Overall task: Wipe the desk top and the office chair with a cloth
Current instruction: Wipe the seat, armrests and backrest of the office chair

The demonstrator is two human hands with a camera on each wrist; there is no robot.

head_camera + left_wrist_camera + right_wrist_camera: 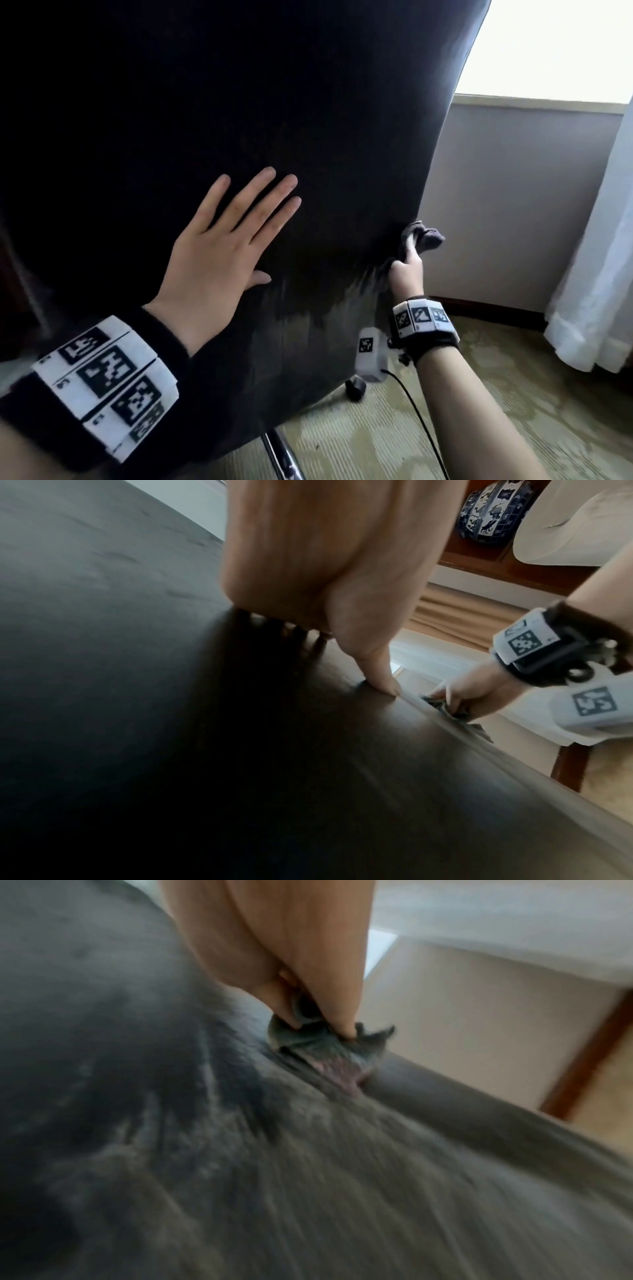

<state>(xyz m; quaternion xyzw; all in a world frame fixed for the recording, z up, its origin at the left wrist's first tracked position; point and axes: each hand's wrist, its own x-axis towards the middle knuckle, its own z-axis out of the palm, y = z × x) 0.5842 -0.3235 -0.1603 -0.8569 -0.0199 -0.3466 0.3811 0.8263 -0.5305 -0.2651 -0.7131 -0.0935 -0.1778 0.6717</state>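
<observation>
You are bracing the chair back with one hand and pressing the cloth to its edge with the other.

The dark office chair back (239, 102) is filling most of your head view, with patterned carpet (513, 411) lying below it and a white curtain (596, 274) hanging off to its right. Your left hand (219, 246) is lying flat against the middle of that chair back, fingers straight and spread. Your right hand (407, 270) is sitting at the chair back's right edge, fingers curled and pinching a bunched dark cloth (424, 236) that is touching the upholstery there. A caster (356, 387) is showing beneath the chair back's lower edge. The right wrist view is blurring.
</observation>
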